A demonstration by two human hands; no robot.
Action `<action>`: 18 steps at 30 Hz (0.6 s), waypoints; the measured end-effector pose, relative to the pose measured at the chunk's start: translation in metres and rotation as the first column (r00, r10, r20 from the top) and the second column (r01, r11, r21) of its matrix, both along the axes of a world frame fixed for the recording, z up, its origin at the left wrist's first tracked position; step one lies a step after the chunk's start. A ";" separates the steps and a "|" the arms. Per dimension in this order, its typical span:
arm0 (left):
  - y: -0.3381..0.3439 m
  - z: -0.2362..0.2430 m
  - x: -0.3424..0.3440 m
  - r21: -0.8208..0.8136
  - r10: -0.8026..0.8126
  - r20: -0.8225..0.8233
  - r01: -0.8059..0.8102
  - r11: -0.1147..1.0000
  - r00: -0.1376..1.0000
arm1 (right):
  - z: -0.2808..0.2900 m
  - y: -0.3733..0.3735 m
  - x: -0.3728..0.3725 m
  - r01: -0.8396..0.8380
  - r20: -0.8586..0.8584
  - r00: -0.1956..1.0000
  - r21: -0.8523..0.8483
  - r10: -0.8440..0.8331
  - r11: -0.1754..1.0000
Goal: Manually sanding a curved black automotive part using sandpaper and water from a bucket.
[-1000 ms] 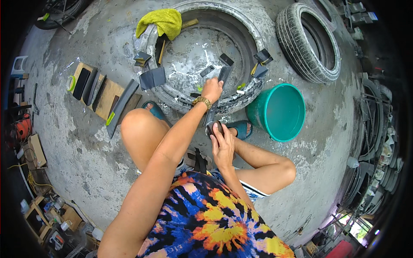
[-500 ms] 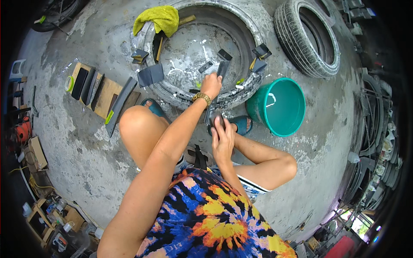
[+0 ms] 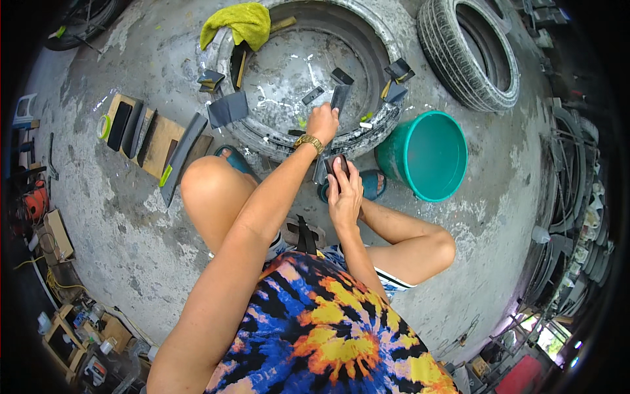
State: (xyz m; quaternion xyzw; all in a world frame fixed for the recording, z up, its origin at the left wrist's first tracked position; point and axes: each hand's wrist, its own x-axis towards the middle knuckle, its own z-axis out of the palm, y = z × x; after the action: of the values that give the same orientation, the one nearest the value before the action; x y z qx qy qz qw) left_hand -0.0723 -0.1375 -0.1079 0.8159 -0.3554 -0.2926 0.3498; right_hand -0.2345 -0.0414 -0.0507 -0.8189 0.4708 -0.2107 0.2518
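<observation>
My left hand [image 3: 323, 123], with a gold watch [image 3: 310, 142] on its wrist, is closed around a long dark grey strip-shaped part [image 3: 340, 97]. The strip slants across the near rim of a worn tyre [image 3: 387, 46] lying flat. Below it, my right hand [image 3: 346, 200] grips a small dark block [image 3: 338, 168], which looks like a sanding block. That block is against or just over the strip's near end; the contact itself is covered by my fingers. Folded dark sheets, likely sandpaper [image 3: 228, 110], hang on the tyre's left rim, and more dark folded sheets [image 3: 396, 92] rest on its right.
A green bucket of water [image 3: 405, 161] stands right of the tyre. Two more tyres [image 3: 436, 49] are beyond it. A yellow-green cloth [image 3: 239, 25] drapes over the far left rim. On the left, a wooden board [image 3: 152, 146] carries several dark strip parts [image 3: 184, 151].
My right hand has slid a little away from me along the strip with the block, its fingers now more upright. My left hand keeps its hold almost in place.
</observation>
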 end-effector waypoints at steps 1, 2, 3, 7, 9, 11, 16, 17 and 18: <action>0.001 -0.003 0.001 -0.008 0.013 0.006 -0.013 1.000 1.000 | 0.001 0.006 -0.003 -0.024 0.015 1.000 -0.015 0.024 1.000; 0.002 -0.005 0.003 -0.015 0.026 0.012 -0.026 1.000 1.000 | 0.002 0.014 -0.007 -0.048 0.030 0.998 -0.030 0.049 0.998; 0.002 -0.004 0.001 0.020 0.004 0.021 -0.004 1.000 1.000 | 0.005 0.026 -0.013 -0.057 0.033 0.998 -0.030 0.058 0.998; -0.003 0.001 0.002 -0.017 -0.002 0.053 0.003 1.000 0.999 | 0.005 0.000 0.001 -0.036 0.026 0.999 -0.037 0.037 0.999; 0.002 -0.002 0.002 -0.024 0.011 0.016 -0.011 1.000 1.000 | 0.005 0.003 0.005 -0.018 0.013 1.000 -0.051 0.019 0.999; 0.002 -0.006 0.005 -0.035 0.021 0.038 -0.019 0.999 0.999 | 0.005 0.022 -0.006 -0.046 0.034 0.998 -0.055 0.048 0.997; -0.003 0.002 0.001 -0.009 -0.027 0.050 0.028 1.000 0.998 | 0.005 0.005 0.001 -0.029 -0.007 1.000 -0.012 0.029 1.000; -0.001 0.005 -0.001 -0.010 -0.006 0.007 0.006 1.000 1.000 | 0.007 0.001 0.005 0.003 0.003 1.000 0.031 -0.003 1.000; 0.000 0.003 0.001 -0.011 -0.001 0.013 0.001 1.000 1.000 | 0.007 0.006 0.005 -0.002 0.009 1.000 0.030 0.002 1.000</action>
State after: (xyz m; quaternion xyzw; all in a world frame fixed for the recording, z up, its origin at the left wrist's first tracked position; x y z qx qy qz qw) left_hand -0.0714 -0.1373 -0.1046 0.8157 -0.3598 -0.2854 0.3518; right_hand -0.2296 -0.0356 -0.0441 -0.8146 0.4719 -0.2070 0.2664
